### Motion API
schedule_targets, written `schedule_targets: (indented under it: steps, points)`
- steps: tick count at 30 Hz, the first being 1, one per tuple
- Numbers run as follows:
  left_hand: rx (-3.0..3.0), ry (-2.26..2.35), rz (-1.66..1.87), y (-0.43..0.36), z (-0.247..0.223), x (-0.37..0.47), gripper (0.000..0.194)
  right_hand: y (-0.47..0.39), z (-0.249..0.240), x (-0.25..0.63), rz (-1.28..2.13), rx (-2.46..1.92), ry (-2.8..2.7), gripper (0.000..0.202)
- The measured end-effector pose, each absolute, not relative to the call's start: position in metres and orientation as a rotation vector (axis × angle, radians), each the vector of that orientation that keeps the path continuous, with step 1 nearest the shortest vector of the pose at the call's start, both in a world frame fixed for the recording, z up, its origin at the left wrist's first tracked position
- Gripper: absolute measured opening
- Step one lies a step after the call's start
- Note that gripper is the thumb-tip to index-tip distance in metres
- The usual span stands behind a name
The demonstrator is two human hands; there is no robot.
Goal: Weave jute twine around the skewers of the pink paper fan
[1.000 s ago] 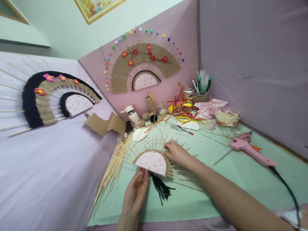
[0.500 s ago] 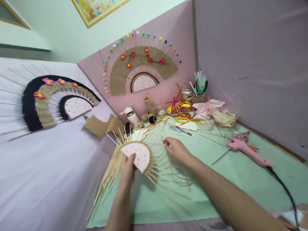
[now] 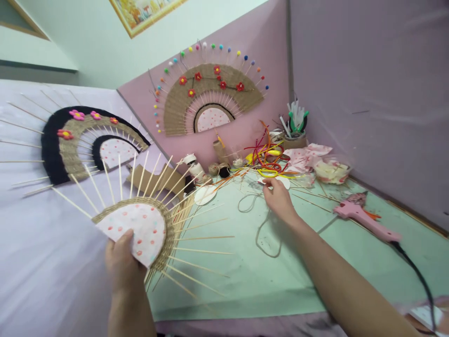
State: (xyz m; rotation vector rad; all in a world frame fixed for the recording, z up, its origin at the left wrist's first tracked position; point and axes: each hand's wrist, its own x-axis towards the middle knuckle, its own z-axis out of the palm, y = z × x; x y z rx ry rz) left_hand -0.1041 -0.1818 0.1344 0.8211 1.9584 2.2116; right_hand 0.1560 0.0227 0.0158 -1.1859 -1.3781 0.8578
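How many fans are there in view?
3: a small fan in the left hand, a black-edged fan on the lilac wall, a brown fan on the pink wall.

On the table (image 3: 217, 290), the glue gun (image 3: 368, 222) lies right of the held fan (image 3: 145, 224), before the bowl (image 3: 331, 171).

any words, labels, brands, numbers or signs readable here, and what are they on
No text can be read anywhere in this view.
White bottle at the back: any print is too small and blurred to read.
Pink glue gun: no marking can be made out.
Half-round fan in the left hand: coloured dots, no lettering visible.
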Motion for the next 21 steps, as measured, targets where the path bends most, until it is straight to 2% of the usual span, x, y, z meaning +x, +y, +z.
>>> schedule_targets:
  steps: [3, 8, 15, 21]
  points:
    - [0.72, 1.806, 2.316, -0.17, 0.126, -0.096, 0.036, 0.025, 0.016, 0.158, 1.041, -1.09, -1.263, 0.027]
    - [0.744, 1.639, 2.29, -0.147, 0.099, -0.096, 0.034, 0.022, 0.028, 0.163, 1.298, -0.881, -1.147, 0.025]
    - [0.748, 1.439, 2.264, -0.118, 0.058, -0.087, 0.035, 0.014, 0.035, 0.163, 1.504, -0.702, -0.956, 0.049]
    - [0.713, 1.416, 2.187, -0.106, 0.034, -0.084, 0.029, 0.02, 0.029, 0.162, 1.433, -0.645, -0.902, 0.023]
